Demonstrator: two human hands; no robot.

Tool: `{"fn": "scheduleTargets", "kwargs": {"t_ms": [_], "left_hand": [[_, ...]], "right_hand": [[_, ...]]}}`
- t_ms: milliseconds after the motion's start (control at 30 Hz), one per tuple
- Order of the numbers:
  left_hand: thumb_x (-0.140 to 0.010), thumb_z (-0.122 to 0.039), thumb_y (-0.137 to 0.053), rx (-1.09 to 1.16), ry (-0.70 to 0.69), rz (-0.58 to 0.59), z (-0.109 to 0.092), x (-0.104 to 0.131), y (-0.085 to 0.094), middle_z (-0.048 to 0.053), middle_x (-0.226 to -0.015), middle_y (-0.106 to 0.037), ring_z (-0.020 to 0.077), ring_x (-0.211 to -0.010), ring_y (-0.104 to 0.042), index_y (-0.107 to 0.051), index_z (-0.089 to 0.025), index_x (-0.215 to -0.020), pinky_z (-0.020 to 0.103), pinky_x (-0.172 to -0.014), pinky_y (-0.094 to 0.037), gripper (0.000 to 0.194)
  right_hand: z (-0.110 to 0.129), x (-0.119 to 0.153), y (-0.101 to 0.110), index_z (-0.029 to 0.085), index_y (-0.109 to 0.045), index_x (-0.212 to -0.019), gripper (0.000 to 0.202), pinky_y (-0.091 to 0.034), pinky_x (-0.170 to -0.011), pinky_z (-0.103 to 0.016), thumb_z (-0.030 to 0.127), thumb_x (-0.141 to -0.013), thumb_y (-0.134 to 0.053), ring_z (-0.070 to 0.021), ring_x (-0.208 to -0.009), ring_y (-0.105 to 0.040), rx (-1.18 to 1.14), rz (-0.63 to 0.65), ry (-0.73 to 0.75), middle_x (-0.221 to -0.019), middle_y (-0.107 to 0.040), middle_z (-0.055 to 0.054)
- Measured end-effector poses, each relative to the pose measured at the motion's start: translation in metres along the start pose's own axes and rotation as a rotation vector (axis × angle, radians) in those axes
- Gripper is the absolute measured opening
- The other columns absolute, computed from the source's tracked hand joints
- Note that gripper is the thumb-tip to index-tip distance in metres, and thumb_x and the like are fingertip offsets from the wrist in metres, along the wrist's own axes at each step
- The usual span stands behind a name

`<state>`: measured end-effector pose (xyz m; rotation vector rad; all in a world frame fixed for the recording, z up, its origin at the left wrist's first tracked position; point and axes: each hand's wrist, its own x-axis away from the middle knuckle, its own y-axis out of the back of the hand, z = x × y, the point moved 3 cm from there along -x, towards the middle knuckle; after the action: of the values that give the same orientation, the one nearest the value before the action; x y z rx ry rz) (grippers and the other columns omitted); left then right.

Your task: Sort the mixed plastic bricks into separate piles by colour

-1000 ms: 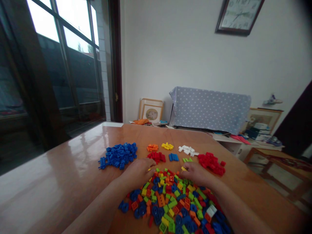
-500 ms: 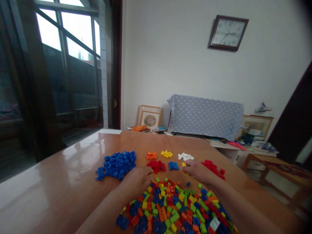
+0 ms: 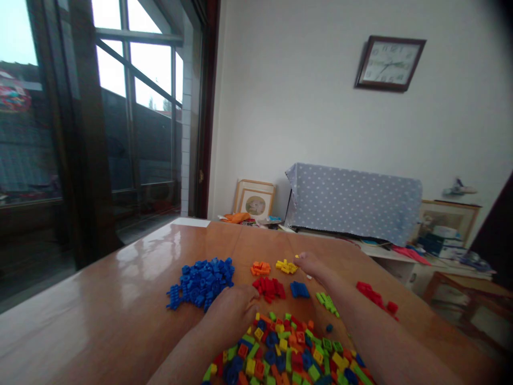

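A mixed heap of small plastic bricks (image 3: 286, 353) lies nearest on the table (image 3: 100, 315); the left hand (image 3: 234, 315) rests curled on its far edge, grip hidden; beyond the heap, the right hand (image 3: 312, 266) pinches a tiny yellow brick (image 3: 297, 256) beside the yellow pile (image 3: 286, 266); it looks light, rigid, best held by its sides.

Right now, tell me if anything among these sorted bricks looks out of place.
One blue brick lies alone on the table, between the green pile and the mixed heap. Otherwise the colour piles look tidy.
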<state>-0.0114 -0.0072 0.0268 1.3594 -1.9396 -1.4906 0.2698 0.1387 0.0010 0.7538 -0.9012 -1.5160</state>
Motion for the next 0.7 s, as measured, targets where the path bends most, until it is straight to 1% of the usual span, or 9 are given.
{"fn": "scheduleTargets", "kwargs": {"t_ms": [33, 100, 200, 333, 467, 633, 700], "left_hand": [[-0.088, -0.027, -0.047, -0.001, 0.001, 0.000, 0.001, 0.000, 0.000, 0.005, -0.090, -0.068, 0.0205, -0.087, -0.062, -0.062, -0.022, -0.086, 0.026, -0.072, -0.040, 0.016], [-0.088, -0.027, -0.047, 0.000, 0.004, -0.001, 0.001, 0.000, 0.000, 0.005, -0.090, -0.068, 0.0207, -0.087, -0.062, -0.062, -0.022, -0.086, 0.027, -0.073, -0.040, 0.016], [-0.088, -0.027, -0.047, -0.006, 0.019, 0.012, 0.002, 0.001, 0.001, 0.005, -0.091, -0.068, 0.0208, -0.086, -0.062, -0.062, -0.022, -0.084, 0.026, -0.072, -0.041, 0.017], [-0.088, -0.027, -0.047, -0.009, 0.032, 0.025, 0.002, 0.000, 0.001, 0.006, -0.093, -0.069, 0.0214, -0.089, -0.062, -0.063, -0.023, -0.087, 0.027, -0.074, -0.042, 0.017], [-0.088, -0.028, -0.047, -0.005, 0.022, 0.020, 0.005, 0.000, -0.002, 0.006, -0.095, -0.070, 0.0220, -0.093, -0.062, -0.064, -0.023, -0.092, 0.028, -0.079, -0.042, 0.019], [-0.088, -0.027, -0.047, -0.009, 0.028, 0.029, 0.006, -0.001, -0.004, 0.006, -0.094, -0.070, 0.0218, -0.092, -0.062, -0.065, -0.023, -0.092, 0.028, -0.078, -0.043, 0.019], [-0.087, -0.027, -0.047, -0.022, 0.037, 0.034, 0.004, -0.001, -0.002, 0.006, -0.094, -0.070, 0.0219, -0.091, -0.063, -0.064, -0.023, -0.091, 0.028, -0.077, -0.042, 0.018]], "right_hand": [[0.000, -0.007, -0.003, 0.014, -0.059, -0.117, 0.032, -0.055, -0.082, -0.039, 0.036, -0.094, -0.058, -0.0191, -0.096, -0.064, 0.016, 0.009, -0.008, -0.114, -0.063, -0.007], [0.001, -0.018, -0.010, 0.015, -0.058, -0.121, 0.034, -0.054, -0.086, -0.041, 0.035, -0.093, -0.058, -0.0214, -0.102, -0.062, 0.043, 0.022, -0.019, -0.120, -0.061, -0.008], [0.000, -0.028, -0.019, 0.015, -0.058, -0.122, 0.034, -0.054, -0.086, -0.042, 0.035, -0.093, -0.058, -0.0217, -0.103, -0.062, 0.072, 0.037, -0.030, -0.121, -0.061, -0.008], [-0.006, -0.031, -0.026, 0.016, -0.058, -0.122, 0.034, -0.054, -0.087, -0.042, 0.035, -0.094, -0.058, -0.0212, -0.102, -0.062, 0.102, 0.044, -0.033, -0.121, -0.061, -0.008], [-0.014, -0.032, -0.022, 0.016, -0.057, -0.122, 0.034, -0.054, -0.087, -0.042, 0.035, -0.094, -0.058, -0.0213, -0.103, -0.062, 0.153, 0.045, -0.046, -0.121, -0.060, -0.009], [-0.021, -0.034, -0.010, 0.018, -0.058, -0.121, 0.032, -0.054, -0.088, -0.041, 0.034, -0.094, -0.057, -0.0204, -0.103, -0.062, 0.230, 0.045, -0.076, -0.123, -0.060, -0.009], [-0.022, -0.035, -0.008, 0.018, -0.059, -0.121, 0.031, -0.054, -0.087, -0.040, 0.034, -0.094, -0.057, -0.0204, -0.103, -0.062, 0.254, 0.020, -0.065, -0.123, -0.060, -0.008]]}}
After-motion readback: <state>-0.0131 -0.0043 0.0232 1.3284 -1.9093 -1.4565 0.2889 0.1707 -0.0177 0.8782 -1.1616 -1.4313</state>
